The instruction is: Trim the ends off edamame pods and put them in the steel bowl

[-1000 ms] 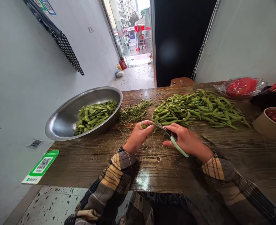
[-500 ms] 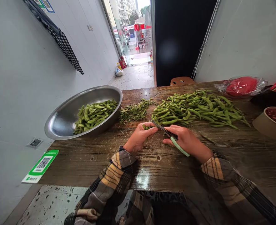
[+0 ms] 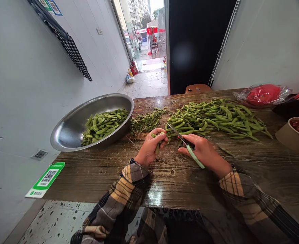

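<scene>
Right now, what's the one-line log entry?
left hand: holds green pods | right hand: holds scissors | metal bowl: pods inside | pod pile: on table

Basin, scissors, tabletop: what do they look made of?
Basin: metal, likely stainless steel; smooth grey sheen, bright highlights.
Scissors: blades apparently metal, thin and grey; pale-green handle probably plastic, given its even colour.
Tabletop: brown wood or wood-look laminate; grain shows, glossy reflection suggests varnish.
</scene>
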{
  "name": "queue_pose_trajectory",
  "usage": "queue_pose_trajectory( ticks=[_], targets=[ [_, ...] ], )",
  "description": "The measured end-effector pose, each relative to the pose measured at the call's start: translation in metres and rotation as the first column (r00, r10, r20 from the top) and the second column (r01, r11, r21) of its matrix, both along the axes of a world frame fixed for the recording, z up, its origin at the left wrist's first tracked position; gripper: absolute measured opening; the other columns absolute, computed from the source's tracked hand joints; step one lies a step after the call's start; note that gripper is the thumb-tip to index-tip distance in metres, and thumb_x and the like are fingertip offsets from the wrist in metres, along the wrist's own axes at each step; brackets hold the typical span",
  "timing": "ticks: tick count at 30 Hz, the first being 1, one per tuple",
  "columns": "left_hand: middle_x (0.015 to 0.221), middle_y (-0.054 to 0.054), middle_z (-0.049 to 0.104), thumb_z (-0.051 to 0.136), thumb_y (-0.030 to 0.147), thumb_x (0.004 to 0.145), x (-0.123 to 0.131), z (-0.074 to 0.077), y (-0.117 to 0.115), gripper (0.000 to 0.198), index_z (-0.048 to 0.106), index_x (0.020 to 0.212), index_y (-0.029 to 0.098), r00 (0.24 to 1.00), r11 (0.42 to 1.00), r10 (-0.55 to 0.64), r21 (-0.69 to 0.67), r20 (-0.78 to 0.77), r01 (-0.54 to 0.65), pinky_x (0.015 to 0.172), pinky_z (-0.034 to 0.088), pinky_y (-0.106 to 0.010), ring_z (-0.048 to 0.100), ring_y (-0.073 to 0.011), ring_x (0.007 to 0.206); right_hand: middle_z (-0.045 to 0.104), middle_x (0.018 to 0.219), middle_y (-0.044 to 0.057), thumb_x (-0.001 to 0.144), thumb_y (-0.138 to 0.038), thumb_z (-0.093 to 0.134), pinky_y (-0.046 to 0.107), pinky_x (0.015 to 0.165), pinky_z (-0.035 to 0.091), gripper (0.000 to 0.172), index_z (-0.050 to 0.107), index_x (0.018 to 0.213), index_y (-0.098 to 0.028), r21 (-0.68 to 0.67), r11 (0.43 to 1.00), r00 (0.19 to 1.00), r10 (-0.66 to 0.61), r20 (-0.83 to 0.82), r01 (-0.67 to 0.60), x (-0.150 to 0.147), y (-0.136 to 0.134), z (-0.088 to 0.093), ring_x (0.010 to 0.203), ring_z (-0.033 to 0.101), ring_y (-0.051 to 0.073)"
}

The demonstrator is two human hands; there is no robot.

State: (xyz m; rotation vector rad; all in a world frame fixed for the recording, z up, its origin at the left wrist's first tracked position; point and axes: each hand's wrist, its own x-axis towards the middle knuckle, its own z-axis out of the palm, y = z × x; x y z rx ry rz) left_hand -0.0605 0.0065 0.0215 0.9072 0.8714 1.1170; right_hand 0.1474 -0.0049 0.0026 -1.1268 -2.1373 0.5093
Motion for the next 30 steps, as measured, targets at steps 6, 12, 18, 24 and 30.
queue_pose_trajectory(
  ticks=[6,12,18,24,30],
  targets=[
    [0.068,0.002,0.059,0.066,0.033,0.079,0.003,0.0,0.0,0.024,0.049,0.081,0.017,0.996,1.0,0.001,0.003,0.089,-0.001,0.041,0.027,-0.015,0.043,-0.004,0.045,0.064,0.103,0.008,0.081,-0.044,0.066,0.034,0.071,0.052,0.045,0.059,0.118,-0.02,0.047,0.999,0.997,-0.024,0.079,0.02,-0.002,-0.003,0.0,0.083,0.064,0.022],
    [0.063,0.003,0.054,0.067,0.039,0.078,0.011,-0.003,-0.003,0.03,0.047,0.077,0.017,0.997,1.0,0.001,-0.018,0.078,0.001,0.041,0.028,-0.014,0.04,-0.0033,0.045,0.062,0.1,0.006,0.081,-0.044,0.066,0.031,0.06,0.048,0.047,0.057,0.121,-0.02,0.066,0.998,0.99,-0.026,0.14,0.017,-0.006,-0.007,0.003,0.068,0.059,0.017],
    [0.063,0.003,0.053,0.063,0.039,0.082,0.016,-0.007,-0.007,0.026,0.048,0.081,0.018,0.998,1.0,-0.026,0.008,0.061,0.025,0.042,0.029,-0.013,0.041,-0.0046,0.048,0.062,0.101,0.006,0.081,-0.043,0.067,0.031,0.06,0.048,0.049,0.056,0.122,-0.019,0.055,0.998,0.987,-0.039,0.155,0.031,-0.008,-0.009,0.004,0.07,0.06,0.018],
    [0.064,0.002,0.053,0.062,0.039,0.082,0.02,-0.004,-0.011,0.026,0.048,0.079,0.017,0.998,1.0,-0.023,-0.004,0.059,0.023,0.041,0.028,-0.013,0.04,-0.0037,0.047,0.063,0.107,0.009,0.082,-0.043,0.066,0.035,0.068,0.052,0.048,0.056,0.122,-0.018,0.055,0.998,0.993,-0.024,0.117,0.018,-0.009,-0.009,0.002,0.081,0.064,0.022],
    [0.065,0.003,0.053,0.061,0.04,0.083,0.022,-0.002,-0.013,0.029,0.045,0.077,0.017,0.993,0.998,-0.056,-0.03,0.103,0.059,0.041,0.028,-0.012,0.039,-0.0027,0.046,0.066,0.109,0.013,0.086,-0.038,0.062,0.038,0.082,0.053,0.039,0.058,0.117,-0.015,0.073,0.997,0.999,-0.004,0.037,0.001,-0.011,-0.009,-0.004,0.097,0.065,0.026]
  ],
)
